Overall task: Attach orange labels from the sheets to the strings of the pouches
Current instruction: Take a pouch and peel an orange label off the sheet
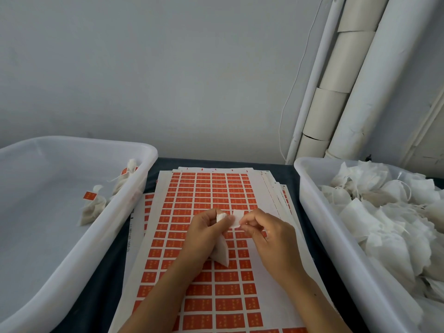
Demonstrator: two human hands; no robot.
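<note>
A stack of label sheets [216, 188] with rows of orange labels lies on the table between two bins. Above it my left hand [204, 233] grips a white pouch [221, 254], whose body hangs below the fingers. My right hand [266, 233] pinches a small label [237, 218] with its white back facing me, held right beside the pouch's top. The pouch's string is hidden between the fingers.
The white bin [79, 239] on the left holds two or three pouches with orange labels [90, 195]. The white bin [336, 239] on the right is heaped with several plain pouches [389, 212]. White pipes [348, 92] run up the wall at the back right.
</note>
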